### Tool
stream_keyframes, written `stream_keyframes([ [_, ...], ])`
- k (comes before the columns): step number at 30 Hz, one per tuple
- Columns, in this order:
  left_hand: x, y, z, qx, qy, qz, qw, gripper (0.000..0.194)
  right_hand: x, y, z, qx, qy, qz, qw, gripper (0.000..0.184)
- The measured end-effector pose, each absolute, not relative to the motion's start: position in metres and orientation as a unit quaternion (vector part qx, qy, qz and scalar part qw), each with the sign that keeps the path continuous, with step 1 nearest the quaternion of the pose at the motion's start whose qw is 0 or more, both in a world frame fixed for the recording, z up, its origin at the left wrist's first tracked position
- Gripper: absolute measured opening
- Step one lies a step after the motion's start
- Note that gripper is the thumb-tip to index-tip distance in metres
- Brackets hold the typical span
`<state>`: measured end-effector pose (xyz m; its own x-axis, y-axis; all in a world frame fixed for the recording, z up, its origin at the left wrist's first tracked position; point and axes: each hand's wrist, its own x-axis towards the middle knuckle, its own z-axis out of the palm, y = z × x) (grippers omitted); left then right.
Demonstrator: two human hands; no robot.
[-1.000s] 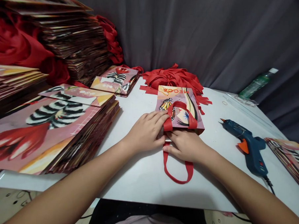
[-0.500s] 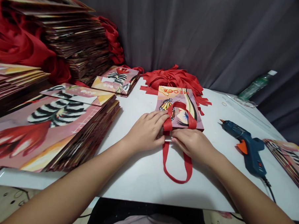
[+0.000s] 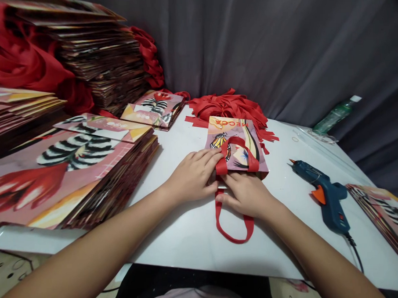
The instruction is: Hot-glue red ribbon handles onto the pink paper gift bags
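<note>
A small paper bag [image 3: 231, 129] printed with a butterfly and red lettering lies flat, its mouth toward me. One red ribbon handle [image 3: 253, 161] loops over its printed face; another ribbon loop [image 3: 236, 240] lies on the table on my side. My left hand [image 3: 197, 175] is closed on the bag's left corner, fingers over the ribbon end and thumb below. My right hand [image 3: 245, 194] is at the mouth, fingertips partly hidden under the upper edge and thumb lower down by the near ribbon. A pale strip shows between the hands.
A blue glue gun [image 3: 323, 196] with an orange trigger lies to the right, its cord running off the near edge. Stacked bags [image 3: 83, 158] stand on the left, more bags [image 3: 386, 215] at far right. Red ribbons [image 3: 226, 104] lie behind; a green bottle [image 3: 336, 115] lies at the back right.
My right hand has shifted slightly left, its fingers going under the bag's upper edge and its thumb spreading away from them. My left hand keeps its place on the corner.
</note>
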<state>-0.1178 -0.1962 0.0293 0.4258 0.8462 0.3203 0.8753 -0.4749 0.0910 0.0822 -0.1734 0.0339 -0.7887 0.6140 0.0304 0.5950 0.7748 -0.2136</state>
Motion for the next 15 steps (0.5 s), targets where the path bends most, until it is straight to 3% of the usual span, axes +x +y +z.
stream_keyframes([
  [4,-0.119,-0.197,0.03,-0.842,-0.513,-0.159,0.045,0.064,0.102,-0.17,0.045,-0.287,-0.937,0.161,0.119,0.02],
  [10,-0.12,-0.197,0.029,-0.844,-0.512,-0.152,0.05,0.064,0.107,-0.171,0.049,-0.28,-0.93,0.192,0.141,0.025],
  [15,-0.12,-0.197,0.03,-0.842,-0.515,-0.152,0.043,0.066,0.081,-0.176,0.039,-0.337,-0.934,0.111,0.051,0.05],
])
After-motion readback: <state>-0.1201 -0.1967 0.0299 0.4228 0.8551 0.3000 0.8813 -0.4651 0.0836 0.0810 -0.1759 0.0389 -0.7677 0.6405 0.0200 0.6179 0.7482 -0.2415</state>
